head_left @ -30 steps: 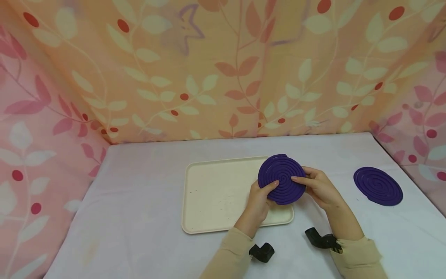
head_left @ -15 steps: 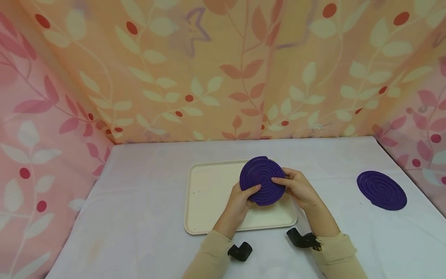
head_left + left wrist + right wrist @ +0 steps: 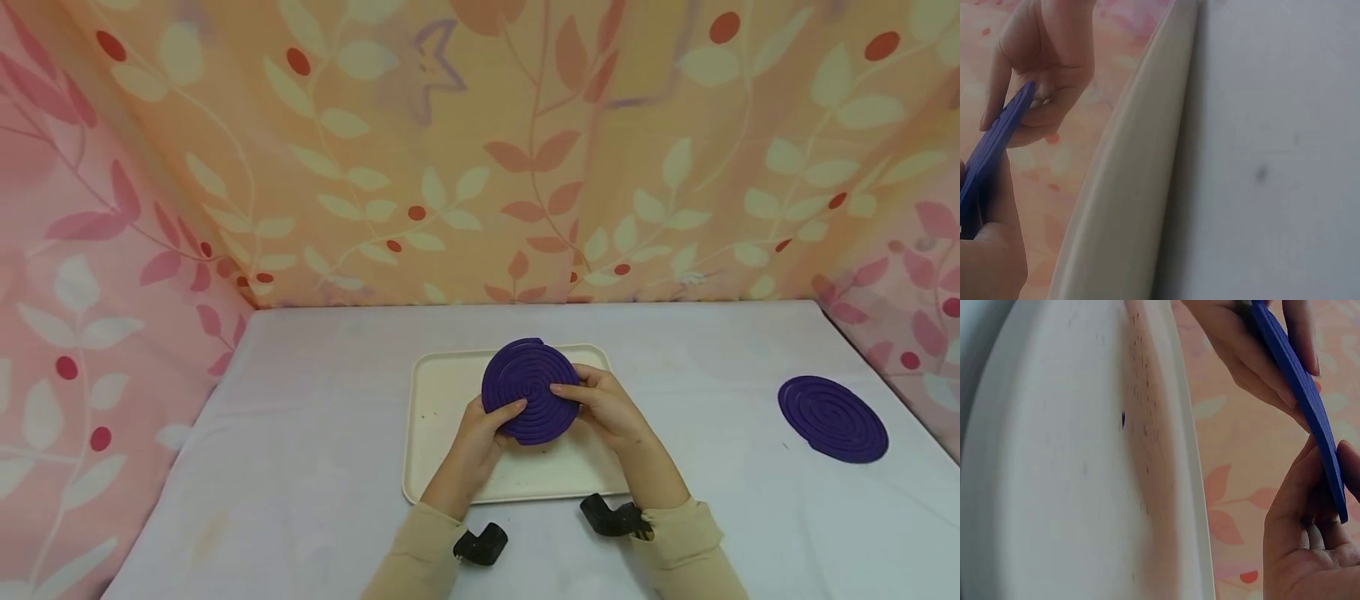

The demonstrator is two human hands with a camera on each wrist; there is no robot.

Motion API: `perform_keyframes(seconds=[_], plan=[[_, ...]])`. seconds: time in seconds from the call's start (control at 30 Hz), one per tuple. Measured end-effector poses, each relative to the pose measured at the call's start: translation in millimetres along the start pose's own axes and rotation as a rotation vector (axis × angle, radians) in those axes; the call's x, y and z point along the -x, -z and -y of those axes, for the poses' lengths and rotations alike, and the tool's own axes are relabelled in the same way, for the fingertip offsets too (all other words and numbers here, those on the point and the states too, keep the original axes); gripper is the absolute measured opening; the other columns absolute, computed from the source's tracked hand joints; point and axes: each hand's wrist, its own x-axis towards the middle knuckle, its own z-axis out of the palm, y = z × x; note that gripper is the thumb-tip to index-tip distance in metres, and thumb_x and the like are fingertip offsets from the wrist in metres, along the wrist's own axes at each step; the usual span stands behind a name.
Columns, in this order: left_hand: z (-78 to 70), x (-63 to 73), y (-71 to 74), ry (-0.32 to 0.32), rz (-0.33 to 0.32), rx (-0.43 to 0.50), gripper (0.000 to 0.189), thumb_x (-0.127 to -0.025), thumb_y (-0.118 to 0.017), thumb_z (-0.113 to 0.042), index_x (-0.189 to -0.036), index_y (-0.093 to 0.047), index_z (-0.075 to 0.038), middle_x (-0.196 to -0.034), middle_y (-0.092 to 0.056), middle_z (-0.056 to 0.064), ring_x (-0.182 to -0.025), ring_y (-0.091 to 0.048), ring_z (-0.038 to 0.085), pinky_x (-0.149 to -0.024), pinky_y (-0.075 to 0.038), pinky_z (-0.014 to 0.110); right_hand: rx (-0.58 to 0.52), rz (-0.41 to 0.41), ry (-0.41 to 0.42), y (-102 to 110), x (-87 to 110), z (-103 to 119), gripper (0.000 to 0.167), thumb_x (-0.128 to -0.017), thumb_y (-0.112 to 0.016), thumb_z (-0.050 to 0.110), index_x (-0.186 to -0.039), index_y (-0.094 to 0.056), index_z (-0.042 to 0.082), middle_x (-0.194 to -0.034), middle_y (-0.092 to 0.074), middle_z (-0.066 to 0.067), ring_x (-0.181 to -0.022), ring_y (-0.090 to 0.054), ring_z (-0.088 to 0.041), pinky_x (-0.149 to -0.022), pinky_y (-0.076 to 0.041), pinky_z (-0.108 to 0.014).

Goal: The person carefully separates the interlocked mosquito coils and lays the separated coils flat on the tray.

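A round purple spiral disc [image 3: 529, 365], like a coaster, is held up over the beige tray [image 3: 441, 379], its grooved face toward the head camera. On its lower left my left hand [image 3: 474, 437] pinches the rim, thumb on the face and fingers behind. From the right side my right hand [image 3: 613, 412] grips it the same way. Both wrist views show the disc [image 3: 996, 137] edge-on between thumbs and fingers, thin and a little bent, apart from the tray.
A second purple spiral disc [image 3: 832, 419] lies flat on the white-covered table [image 3: 315, 433] at the right. Small dark specks dot the tray. Black curved pieces [image 3: 482, 545] sit at both wrists. Patterned fabric [image 3: 420, 158] stands behind the table and along its sides.
Both hands have carried the disc leftward, from the tray's right end to over its middle. The grip looks the same. The view has shifted slightly.
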Motion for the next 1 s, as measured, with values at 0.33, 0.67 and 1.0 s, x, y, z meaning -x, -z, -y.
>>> perform_keyframes(seconds=[0.33, 0.67, 1.0], plan=[[-0.3, 3.5, 19.0, -0.029, -0.001, 0.024, 0.050, -0.090, -0.055, 0.002, -0.135, -0.036, 0.010, -0.122, -0.056, 0.012, -0.107, -0.058, 0.017, -0.092, -0.048, 0.032, 0.072, -0.020, -0.013, -17, -12.6, -14, 0.035, -0.085, -0.059, -0.006, -0.116, -0.049, -0.018, -0.089, -0.068, -0.002, -0.079, -0.065, -0.009, -0.071, -0.054, -0.022], [4.4, -0.2, 29.8, 0.032, 0.069, 0.051, 0.053, -0.090, -0.053, 0.004, -0.139, -0.033, 0.007, -0.132, -0.048, 0.017, -0.115, -0.053, 0.021, -0.097, -0.045, 0.035, 0.015, -0.043, -0.060, -13, -12.1, -29, 0.031, -0.083, -0.062, -0.003, -0.112, -0.058, -0.012, -0.090, -0.069, 0.000, -0.082, -0.064, -0.010, -0.075, -0.053, -0.022], [3.7, -1.5, 32.1, 0.030, 0.075, 0.025, 0.052, -0.088, -0.053, 0.006, -0.137, -0.034, 0.011, -0.126, -0.053, 0.016, -0.112, -0.055, 0.020, -0.096, -0.046, 0.036, -0.016, -0.053, -0.059, -16, -14.4, -32, 0.031, -0.082, -0.062, -0.003, -0.113, -0.059, -0.008, -0.095, -0.068, -0.002, -0.087, -0.064, -0.012, -0.079, -0.053, -0.024]])
